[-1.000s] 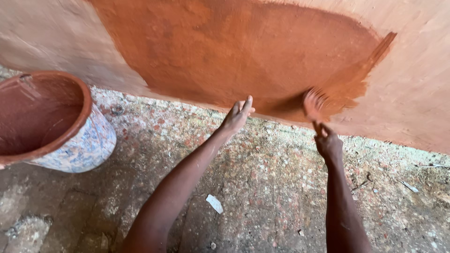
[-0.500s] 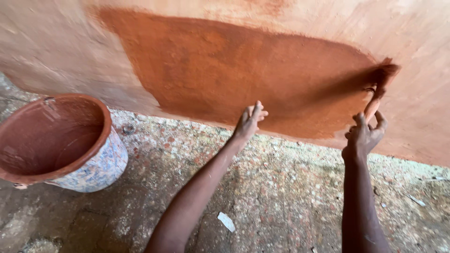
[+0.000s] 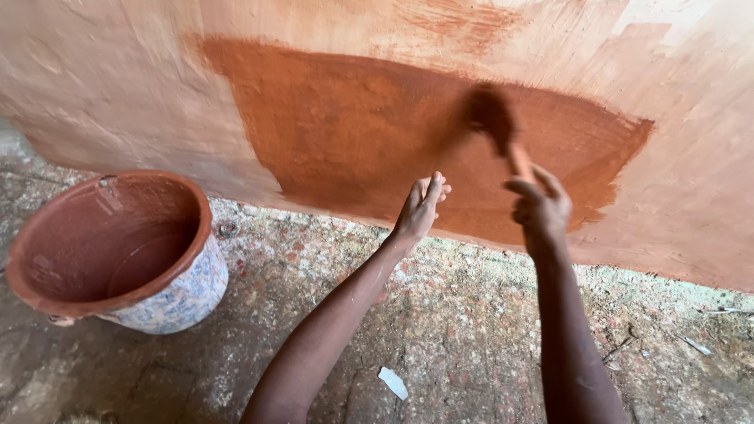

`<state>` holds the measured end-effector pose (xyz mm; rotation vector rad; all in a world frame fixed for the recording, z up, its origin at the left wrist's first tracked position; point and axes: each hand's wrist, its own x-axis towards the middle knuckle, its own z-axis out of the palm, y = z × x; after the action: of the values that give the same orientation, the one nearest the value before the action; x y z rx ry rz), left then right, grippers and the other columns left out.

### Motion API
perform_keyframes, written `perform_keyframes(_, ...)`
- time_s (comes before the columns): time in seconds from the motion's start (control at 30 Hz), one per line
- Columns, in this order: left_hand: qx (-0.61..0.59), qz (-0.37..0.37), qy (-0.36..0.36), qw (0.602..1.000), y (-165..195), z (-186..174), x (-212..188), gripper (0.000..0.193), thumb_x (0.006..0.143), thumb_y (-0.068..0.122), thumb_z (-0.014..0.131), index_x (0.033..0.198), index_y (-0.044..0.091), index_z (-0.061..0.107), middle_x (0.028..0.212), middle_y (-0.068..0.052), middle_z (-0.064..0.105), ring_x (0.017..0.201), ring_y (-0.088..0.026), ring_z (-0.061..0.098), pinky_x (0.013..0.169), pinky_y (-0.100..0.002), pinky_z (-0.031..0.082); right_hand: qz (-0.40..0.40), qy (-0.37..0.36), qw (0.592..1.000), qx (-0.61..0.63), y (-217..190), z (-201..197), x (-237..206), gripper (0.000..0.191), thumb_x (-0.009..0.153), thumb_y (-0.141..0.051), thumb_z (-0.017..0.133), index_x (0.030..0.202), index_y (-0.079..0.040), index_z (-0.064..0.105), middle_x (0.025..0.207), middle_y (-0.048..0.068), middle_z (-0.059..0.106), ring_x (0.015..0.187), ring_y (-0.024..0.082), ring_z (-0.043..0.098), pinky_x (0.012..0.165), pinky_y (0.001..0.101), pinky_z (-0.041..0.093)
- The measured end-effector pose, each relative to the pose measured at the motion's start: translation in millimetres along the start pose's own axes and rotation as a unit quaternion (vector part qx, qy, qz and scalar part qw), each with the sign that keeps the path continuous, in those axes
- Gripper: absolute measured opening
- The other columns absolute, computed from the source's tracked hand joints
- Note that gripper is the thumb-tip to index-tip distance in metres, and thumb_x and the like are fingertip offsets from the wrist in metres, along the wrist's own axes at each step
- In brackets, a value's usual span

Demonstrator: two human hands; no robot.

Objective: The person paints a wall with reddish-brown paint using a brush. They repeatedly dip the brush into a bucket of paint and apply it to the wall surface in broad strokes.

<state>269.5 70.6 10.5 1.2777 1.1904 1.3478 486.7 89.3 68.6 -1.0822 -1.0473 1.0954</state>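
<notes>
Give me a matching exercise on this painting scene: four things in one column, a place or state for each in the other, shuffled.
Things:
1. left hand
2. right hand
3. bucket
4. white scrap

Places or states:
A. stands on the ground at the left, inside coated reddish-brown
B. grips the handle of a blurred brush
C. lies on the ground between the forearms
D. fingers up, at the base of the wall

Pairs: 1-D, 2-B, 3-A, 4-C

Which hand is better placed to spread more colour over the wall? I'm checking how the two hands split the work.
Probably the right hand: it grips the brush over the red-brown patch. The left hand rests flat, empty, against the wall.
</notes>
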Motion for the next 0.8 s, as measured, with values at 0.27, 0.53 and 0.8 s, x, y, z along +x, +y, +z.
perform_keyframes(0.27,-0.013,0.069,0.020,0.997,5,-8,3,0.070,0.104,0.060,0.033,0.139,0.002,0.049,0.140,-0.019,0.060,0.130,-0.028,0.059,0.102,-0.048,0.054,-0.056,0.158,0.962,0.216,37,-6,20,0.053,0.094,0.002,0.073,0.131,-0.006,0.036,0.101,0.016,0.067,0.064,0.011,0.059,0.047,0.0227,0.050)
perform_keyframes(0.53,-0.018,0.159,0.104,0.982,10,18,-6,0.060,0.108,0.045,0.043,0.143,-0.003,0.043,0.143,-0.026,0.049,0.135,-0.032,0.053,0.110,-0.044,0.048,-0.021,-0.049,0.997,0.049,31,106,-16,0.049,0.098,-0.001,0.066,0.142,-0.005,0.044,0.104,0.020,0.068,0.073,0.016,0.066,0.052,0.0270,0.054)
perform_keyframes(0.8,-0.049,0.188,0.109,0.975,7,3,-4,0.056,0.111,0.044,0.039,0.141,-0.002,0.047,0.143,-0.024,0.055,0.135,-0.032,0.055,0.116,-0.044,0.046,-0.028,-0.111,0.988,0.104,3,52,-8,0.045,0.096,0.005,0.061,0.140,0.005,0.055,0.111,0.022,0.074,0.072,0.013,0.068,0.058,0.0235,0.060)
